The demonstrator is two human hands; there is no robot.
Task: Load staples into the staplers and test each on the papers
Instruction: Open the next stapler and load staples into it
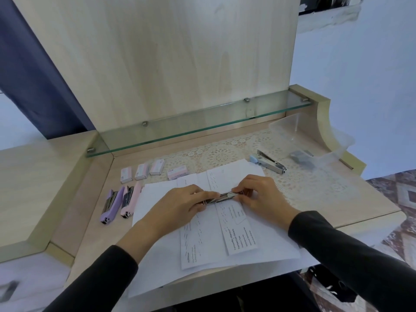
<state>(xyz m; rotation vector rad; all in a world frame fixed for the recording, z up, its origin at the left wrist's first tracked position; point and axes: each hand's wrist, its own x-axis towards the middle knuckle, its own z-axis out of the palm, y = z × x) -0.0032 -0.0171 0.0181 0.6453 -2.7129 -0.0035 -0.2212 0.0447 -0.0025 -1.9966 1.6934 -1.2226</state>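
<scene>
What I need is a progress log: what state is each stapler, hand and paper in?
purple stapler: open, lying flat
pink stapler: open, lying flat
blue stapler: open, on lace mat
silver stapler: opened, held
left hand: grips silver stapler
right hand: pinches silver stapler
papers: flat, several staples in

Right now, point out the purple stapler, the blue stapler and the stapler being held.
purple stapler (105,212), head view, lower end of its purple body.
blue stapler (270,162), head view, middle of its metal magazine.
held stapler (225,195), head view, exposed metal middle.
</scene>
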